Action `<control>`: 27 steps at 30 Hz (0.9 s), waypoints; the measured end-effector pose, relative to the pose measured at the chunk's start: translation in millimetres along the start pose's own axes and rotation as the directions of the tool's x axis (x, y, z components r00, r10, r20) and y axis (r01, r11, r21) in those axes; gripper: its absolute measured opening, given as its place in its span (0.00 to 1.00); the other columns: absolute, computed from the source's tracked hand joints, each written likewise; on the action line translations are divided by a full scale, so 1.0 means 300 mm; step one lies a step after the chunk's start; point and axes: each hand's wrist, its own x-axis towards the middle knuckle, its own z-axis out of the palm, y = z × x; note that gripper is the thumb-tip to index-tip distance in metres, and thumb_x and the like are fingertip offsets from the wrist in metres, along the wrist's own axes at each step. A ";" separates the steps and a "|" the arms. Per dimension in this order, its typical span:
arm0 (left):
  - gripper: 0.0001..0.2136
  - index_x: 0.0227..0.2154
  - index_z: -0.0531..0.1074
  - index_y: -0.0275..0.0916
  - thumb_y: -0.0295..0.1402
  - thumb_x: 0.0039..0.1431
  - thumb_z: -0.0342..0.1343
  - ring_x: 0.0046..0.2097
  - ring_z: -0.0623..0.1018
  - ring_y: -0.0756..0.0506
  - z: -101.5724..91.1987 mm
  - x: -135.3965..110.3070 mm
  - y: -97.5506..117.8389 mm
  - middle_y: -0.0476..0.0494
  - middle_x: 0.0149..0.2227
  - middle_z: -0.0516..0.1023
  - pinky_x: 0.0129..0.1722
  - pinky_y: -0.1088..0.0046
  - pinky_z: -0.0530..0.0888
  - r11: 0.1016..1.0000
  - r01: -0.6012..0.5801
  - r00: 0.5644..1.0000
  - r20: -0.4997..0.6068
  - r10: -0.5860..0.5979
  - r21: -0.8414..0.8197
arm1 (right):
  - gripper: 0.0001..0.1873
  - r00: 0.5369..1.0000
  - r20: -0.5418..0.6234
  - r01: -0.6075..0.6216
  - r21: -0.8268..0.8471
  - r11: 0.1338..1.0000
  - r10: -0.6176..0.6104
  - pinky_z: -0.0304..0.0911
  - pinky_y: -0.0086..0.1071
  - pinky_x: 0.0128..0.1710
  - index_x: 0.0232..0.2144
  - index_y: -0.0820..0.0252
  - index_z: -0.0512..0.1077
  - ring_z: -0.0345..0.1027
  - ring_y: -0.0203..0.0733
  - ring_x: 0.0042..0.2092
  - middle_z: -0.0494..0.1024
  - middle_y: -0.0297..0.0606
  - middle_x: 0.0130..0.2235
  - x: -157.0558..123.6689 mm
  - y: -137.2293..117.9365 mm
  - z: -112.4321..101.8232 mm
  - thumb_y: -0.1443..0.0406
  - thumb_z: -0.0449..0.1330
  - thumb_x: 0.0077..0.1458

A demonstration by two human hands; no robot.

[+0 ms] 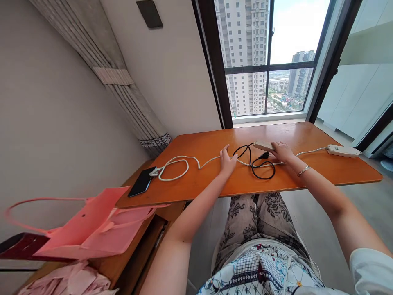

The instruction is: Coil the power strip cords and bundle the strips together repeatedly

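Note:
My right hand (pixel 281 151) grips the right end of a pale narrow block (pixel 263 146), perhaps a small power strip. A black cord (pixel 263 178) leaves the block's left end and loops over the table, with its black plug (pixel 264 156) beside my right fingers. My left hand (pixel 227 162) is left of these loops, thumb and fingers apart, over a white cord (pixel 193 158). That cord winds from a white plug (pixel 154 172) at the left, passes beneath the black loops, and reaches a white power strip (pixel 344 150) at the right.
A black phone (pixel 141 182) lies at the left end of the orange wooden table (pixel 199 186), partly under the white plug. Left of the table, a pink bag (pixel 92 225) and crumpled pink cloth (pixel 69 282) rest on a lower wooden cabinet. A window (pixel 267 92) stands behind.

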 end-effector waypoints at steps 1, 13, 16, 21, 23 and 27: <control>0.21 0.52 0.68 0.40 0.28 0.53 0.58 0.60 0.68 0.38 -0.001 -0.012 0.010 0.34 0.56 0.68 0.60 0.56 0.67 0.994 -0.104 0.994 -0.014 0.105 0.041 | 0.23 1.000 -0.024 -0.001 0.016 1.000 0.001 0.60 0.44 0.51 0.56 0.63 0.68 0.67 0.57 0.54 0.76 0.53 0.54 -0.006 -0.005 -0.005 0.56 0.49 0.66; 0.06 0.36 0.78 0.40 0.29 0.55 0.59 0.47 0.78 0.33 0.179 -0.127 0.083 0.34 0.38 0.80 0.49 0.55 0.73 0.778 -0.511 0.697 0.706 0.127 0.366 | 0.26 0.982 -0.181 -0.028 0.149 0.988 0.055 0.60 0.44 0.53 0.60 0.63 0.66 0.65 0.59 0.55 0.75 0.52 0.55 -0.038 -0.041 -0.040 0.56 0.48 0.66; 0.13 0.41 0.77 0.40 0.23 0.53 0.57 0.47 0.78 0.34 0.167 -0.126 0.069 0.34 0.41 0.80 0.48 0.56 0.74 0.779 -0.509 0.716 0.682 0.148 0.366 | 0.27 0.974 -0.209 -0.050 0.163 0.985 0.084 0.61 0.45 0.53 0.60 0.64 0.66 0.66 0.60 0.54 0.75 0.54 0.54 -0.062 -0.011 -0.035 0.56 0.48 0.65; 0.13 0.45 0.74 0.42 0.25 0.62 0.48 0.48 0.78 0.41 0.054 -0.143 0.091 0.40 0.47 0.79 0.48 0.64 0.74 0.853 -0.498 0.769 0.535 0.349 0.159 | 0.29 0.943 -0.263 -0.158 0.188 0.969 0.205 0.60 0.46 0.54 0.59 0.69 0.65 0.66 0.60 0.54 0.75 0.57 0.53 -0.140 0.106 -0.055 0.56 0.48 0.64; 0.11 0.45 0.73 0.42 0.28 0.63 0.48 0.43 0.79 0.44 -0.020 -0.143 0.102 0.42 0.44 0.79 0.46 0.67 0.75 0.872 -0.481 0.795 0.464 0.390 0.093 | 0.28 0.920 -0.279 -0.225 0.195 0.955 0.274 0.61 0.45 0.52 0.59 0.68 0.65 0.67 0.60 0.53 0.75 0.58 0.52 -0.187 0.172 -0.078 0.56 0.48 0.64; 0.09 0.44 0.70 0.42 0.32 0.65 0.48 0.29 0.76 0.50 -0.193 -0.095 0.089 0.45 0.38 0.76 0.33 0.72 0.75 0.915 -0.402 0.898 0.212 0.386 0.036 | 0.26 0.859 -0.313 -0.393 0.103 0.914 0.405 0.60 0.43 0.48 0.59 0.66 0.65 0.68 0.58 0.50 0.76 0.57 0.50 -0.298 0.328 -0.136 0.58 0.49 0.64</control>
